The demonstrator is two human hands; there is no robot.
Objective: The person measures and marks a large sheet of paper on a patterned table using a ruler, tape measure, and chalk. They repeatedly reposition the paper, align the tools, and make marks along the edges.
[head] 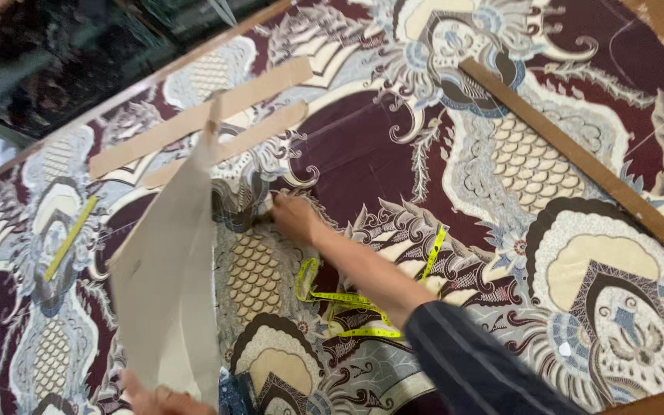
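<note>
Fabric [393,146] in maroon, cream and blue-grey, printed with large scale and scroll motifs, covers the whole work surface. The right hand [293,217] reaches across it, fingers curled down and pressed to the cloth at the edge of a pale grey paper pattern piece [170,284]; whether it pinches anything cannot be told. The left hand [159,401], at the bottom edge, grips the lower end of that piece, which lifts off the cloth. A yellow measuring tape [347,300] lies looped beneath the right forearm. Two tan paper strips [201,115] lie near the far edge, a yellow ruler [71,237] to the left, a long wooden straightedge [578,161] to the right.
</note>
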